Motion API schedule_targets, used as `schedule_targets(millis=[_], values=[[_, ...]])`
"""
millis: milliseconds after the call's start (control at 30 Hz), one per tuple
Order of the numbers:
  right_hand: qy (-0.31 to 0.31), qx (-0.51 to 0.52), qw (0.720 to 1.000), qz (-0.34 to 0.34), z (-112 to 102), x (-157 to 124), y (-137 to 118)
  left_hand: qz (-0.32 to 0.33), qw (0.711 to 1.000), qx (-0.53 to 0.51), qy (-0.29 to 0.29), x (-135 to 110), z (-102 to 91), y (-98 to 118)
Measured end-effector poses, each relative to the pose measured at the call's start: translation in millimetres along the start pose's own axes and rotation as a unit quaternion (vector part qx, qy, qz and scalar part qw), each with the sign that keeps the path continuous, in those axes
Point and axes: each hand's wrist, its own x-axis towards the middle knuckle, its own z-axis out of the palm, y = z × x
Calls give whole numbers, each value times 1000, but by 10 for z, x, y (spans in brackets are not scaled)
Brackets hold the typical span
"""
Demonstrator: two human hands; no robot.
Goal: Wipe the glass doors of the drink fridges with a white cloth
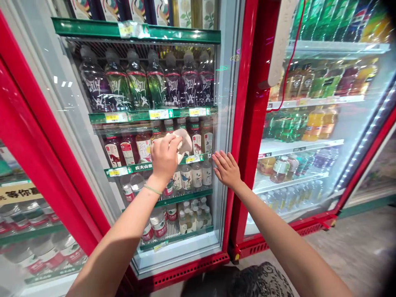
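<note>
Our left forearm (pixel 123 231) and right forearm (pixel 287 231) lie nearest, reaching up from the lower corners. Before us stands a tall red-framed cooler (pixel 192 268), and to its right a second red-framed cooler (pixel 297 232), brightly lit, with rows of bottles in several colours. We face the first cooler's glass door (pixel 224 123), behind which shelves with green rails carry bottles in rows. At our upper middle are dark bottles (pixel 188 78) with white lettering; lower down stand smaller bottles with pale and red labels. Dark patterned fabric (pixel 262 280) shows below, between our arms. Our right hand (pixel 227 169) lies flat at the door's right edge, beside the red frame, its fingers extended and slightly parted, holding nothing we can see. Our left hand (pixel 165 154) is in front of the door's middle, its fingers bent and closed around a crumpled white wipe (pixel 185 140). We see the wipe poke out to the right of the fingers, before the third row of bottles; whether it is paper or fabric, we cannot tell. Yellow-and-white price tags (pixel 159 114) line the rails, and a thin green band (pixel 152 189) circles our left wrist.
</note>
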Motion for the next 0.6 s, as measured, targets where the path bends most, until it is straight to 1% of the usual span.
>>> schedule_targets(millis=[33,67,100,133,167,200,233,267,300,333,367,400,433,467,500,533,567,600], values=[[6,-1,1000,-5,1,-6,-5,39,999,-4,-12,-122,27,86],[11,-4,1000,-10,-1,-9,-8,120,992,-18,-44,-288,48,192],[13,-8,1000,-13,-3,-9,-9,212,974,-41,-75,-472,60,303],[9,-12,1000,-12,-6,-8,-8,257,961,-54,-92,-646,62,403],[3,-13,1000,-9,-7,-7,-5,283,951,-63,-104,-784,57,477],[-3,-12,1000,-6,-6,-7,-3,298,946,-67,-109,-864,46,515],[-8,-10,1000,-2,-3,-8,0,300,945,-68,-111,-876,33,512],[-11,-8,1000,1,2,-11,1,295,947,-66,-109,-818,20,468],[-13,-4,1000,3,7,-14,3,280,953,-62,-103,-701,8,392],[-16,0,1000,7,12,-19,3,263,958,-58,-96,-544,-2,295],[-21,4,1000,11,17,-23,4,230,968,-47,-85,-372,-9,193],[-26,7,1000,14,21,-27,4,156,986,-28,-57,-213,-14,101],[-30,7,999,18,23,-30,4,75,997,-11,-25,-96,-17,32],[-32,5,999,21,25,-33,4,10,1000,-1,-1,-43,-19,-6],[-32,4,999,22,25,-35,5,-33,999,3,11,-67,-19,-10],[-28,4,999,22,25,-37,6,-49,999,3,9,-170,-21,16],[-23,6,999,21,25,-39,9,-31,999,4,-8,-340,-27,61],[-17,11,1000,20,26,-41,11,9,999,7,-32,-554,-39,111]])
